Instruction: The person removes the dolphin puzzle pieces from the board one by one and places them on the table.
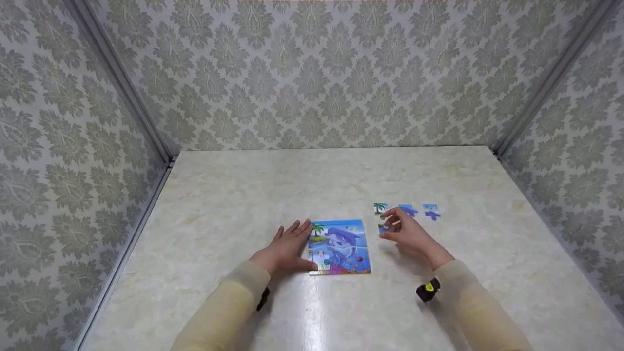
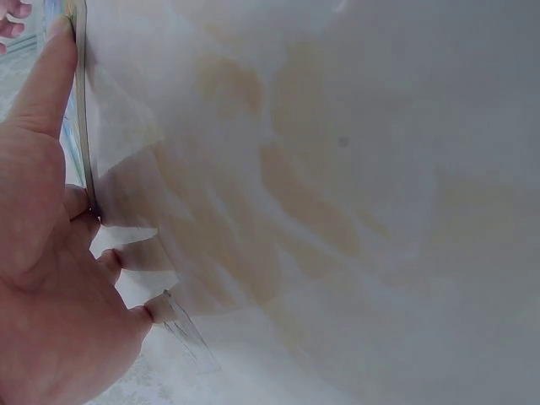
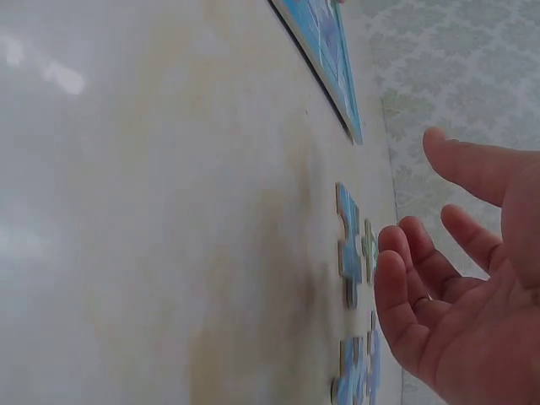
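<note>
A dolphin jigsaw puzzle in its square board lies on the table, with a pale patch at its lower left. My left hand rests along the board's left side, fingers spread, the thumb on the lower left corner. In the left wrist view, that thumb lies over the board's edge. My right hand hovers just right of the board, above a blue puzzle piece that it partly hides. The right wrist view shows its thumb apart from the loosely bent fingers, nothing between them; the piece lies beyond.
Behind the right hand lie a palm-tree piece, a purple-blue piece and another blue piece. The pale table is bounded by patterned walls at the back and sides. A black device sits at the right wrist.
</note>
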The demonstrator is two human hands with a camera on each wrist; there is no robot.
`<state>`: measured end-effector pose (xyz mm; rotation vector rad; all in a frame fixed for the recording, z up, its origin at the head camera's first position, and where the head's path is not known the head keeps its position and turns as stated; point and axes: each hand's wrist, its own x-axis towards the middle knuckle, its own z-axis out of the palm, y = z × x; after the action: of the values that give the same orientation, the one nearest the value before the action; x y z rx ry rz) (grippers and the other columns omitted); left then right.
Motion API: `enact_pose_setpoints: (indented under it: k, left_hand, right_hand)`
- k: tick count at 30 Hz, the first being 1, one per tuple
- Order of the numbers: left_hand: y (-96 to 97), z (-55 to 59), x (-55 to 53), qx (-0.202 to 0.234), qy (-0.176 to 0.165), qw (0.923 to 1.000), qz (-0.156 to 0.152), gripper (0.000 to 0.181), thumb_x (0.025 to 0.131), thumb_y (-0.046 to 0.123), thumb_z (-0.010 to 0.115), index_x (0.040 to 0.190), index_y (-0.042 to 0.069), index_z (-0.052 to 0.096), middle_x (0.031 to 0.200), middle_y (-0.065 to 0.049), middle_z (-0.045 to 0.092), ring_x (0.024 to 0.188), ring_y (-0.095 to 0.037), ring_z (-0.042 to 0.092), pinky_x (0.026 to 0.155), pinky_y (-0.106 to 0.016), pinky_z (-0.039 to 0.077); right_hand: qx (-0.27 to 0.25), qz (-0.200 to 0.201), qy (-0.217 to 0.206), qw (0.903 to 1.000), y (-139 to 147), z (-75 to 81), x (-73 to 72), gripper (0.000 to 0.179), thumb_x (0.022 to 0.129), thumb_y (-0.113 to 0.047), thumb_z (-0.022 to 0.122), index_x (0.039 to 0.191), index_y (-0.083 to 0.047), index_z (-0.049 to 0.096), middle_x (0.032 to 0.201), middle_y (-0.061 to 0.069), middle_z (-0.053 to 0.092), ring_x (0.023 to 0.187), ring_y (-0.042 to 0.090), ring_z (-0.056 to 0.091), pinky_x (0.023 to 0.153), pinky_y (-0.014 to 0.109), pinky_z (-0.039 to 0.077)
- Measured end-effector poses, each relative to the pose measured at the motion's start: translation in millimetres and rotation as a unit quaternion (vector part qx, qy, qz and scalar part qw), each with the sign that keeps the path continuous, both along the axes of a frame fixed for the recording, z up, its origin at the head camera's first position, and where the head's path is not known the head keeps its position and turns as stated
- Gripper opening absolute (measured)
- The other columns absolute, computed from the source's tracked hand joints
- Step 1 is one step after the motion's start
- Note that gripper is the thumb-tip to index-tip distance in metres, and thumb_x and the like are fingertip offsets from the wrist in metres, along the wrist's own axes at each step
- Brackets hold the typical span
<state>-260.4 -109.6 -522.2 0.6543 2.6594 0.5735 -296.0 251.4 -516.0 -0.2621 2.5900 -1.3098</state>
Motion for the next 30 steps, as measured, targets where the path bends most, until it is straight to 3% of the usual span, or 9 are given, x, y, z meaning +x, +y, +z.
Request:
enact_pose_setpoints:
  k: [8,15,24,30]
  left_hand:
    - [0.7,1.0,0.6,-0.002,0.002,1.0000,0.001,0.109,0.088,0.058,0.075,0.166,0.012,0.015,0.176,-0.003,0.007,0.163,-0.030,0.003,0.129,-0.063,0.002]
    - [0.9,-0.9,-0.7,-0.010,0.003,0.9999,0.002,0.111,0.087,0.060,0.075,0.167,0.012,0.014,0.176,-0.003,0.007,0.163,-0.029,0.003,0.129,-0.062,0.002]
    - [1.4,-0.9,-0.2,-0.013,0.004,0.9999,0.006,0.110,0.087,0.060,0.074,0.167,0.014,0.013,0.176,-0.001,0.007,0.163,-0.028,0.003,0.130,-0.061,0.002]
    - [1.5,-0.3,2.3,-0.011,0.003,0.9999,0.007,0.109,0.089,0.061,0.073,0.167,0.017,0.011,0.176,0.000,0.005,0.164,-0.026,0.001,0.131,-0.058,0.000]
  right_hand:
    - [-0.003,0.018,-0.001,0.9998,-32,-9.9,8.3,0.044,0.093,-0.015,0.077,0.131,-0.008,0.054,0.120,0.013,0.062,0.105,0.025,0.061,0.093,0.038,0.051]
    - [0.056,0.011,-0.002,0.9984,-54,-15.0,11.2,0.045,0.087,-0.019,0.084,0.125,-0.013,0.060,0.117,0.008,0.062,0.104,0.023,0.057,0.091,0.041,0.050]
    - [0.112,0.029,0.008,0.9932,-65,-14.4,12.5,0.034,0.084,-0.018,0.087,0.112,-0.013,0.068,0.109,0.008,0.053,0.095,0.022,0.048,0.089,0.039,0.045]
    - [0.112,0.030,-0.001,0.9932,-68,-12.8,13.5,0.031,0.084,-0.015,0.086,0.108,-0.013,0.068,0.110,0.009,0.054,0.100,0.023,0.052,0.099,0.043,0.048]
